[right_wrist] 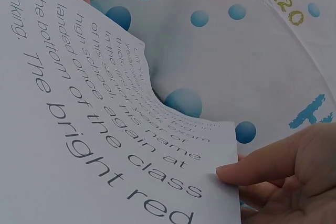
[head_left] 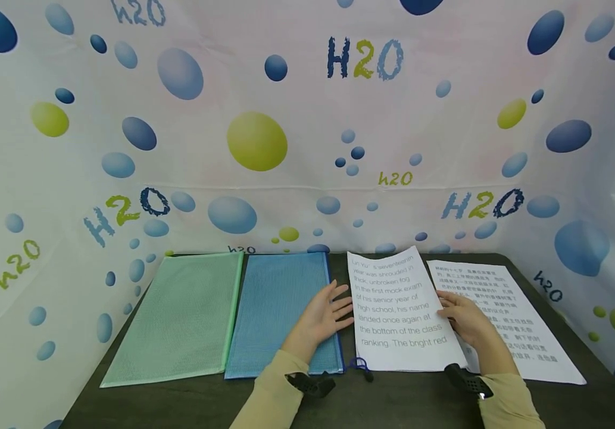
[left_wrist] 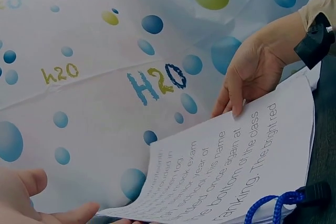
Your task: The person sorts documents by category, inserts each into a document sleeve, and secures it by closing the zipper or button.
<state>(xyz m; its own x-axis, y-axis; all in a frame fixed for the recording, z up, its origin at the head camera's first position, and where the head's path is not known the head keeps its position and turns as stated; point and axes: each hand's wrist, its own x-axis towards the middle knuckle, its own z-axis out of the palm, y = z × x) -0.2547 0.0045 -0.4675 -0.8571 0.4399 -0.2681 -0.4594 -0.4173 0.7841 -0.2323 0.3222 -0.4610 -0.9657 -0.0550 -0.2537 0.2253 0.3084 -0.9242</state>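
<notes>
A white stack of paper [head_left: 395, 325] printed with large English text is raised along its right side. My right hand [head_left: 468, 325] pinches that edge, the thumb [right_wrist: 252, 166] on the printed face and the fingers behind it. On the other side of the stack, my left hand [head_left: 318, 319] has its fingers spread and the palm turned toward the paper. Its fingertips are at the left edge; whether they touch is unclear. Partly under the stack, to the right, lies white paper [head_left: 543, 333] printed with Chinese characters.
A blue mesh zip pouch [head_left: 269, 316] lies beneath my left forearm, its blue cord pull [head_left: 361, 364] by the stack's lower left corner. Farther left is a green mesh pouch [head_left: 178, 316]. The dark table [head_left: 189, 405] meets a patterned curtain [head_left: 307, 220] behind.
</notes>
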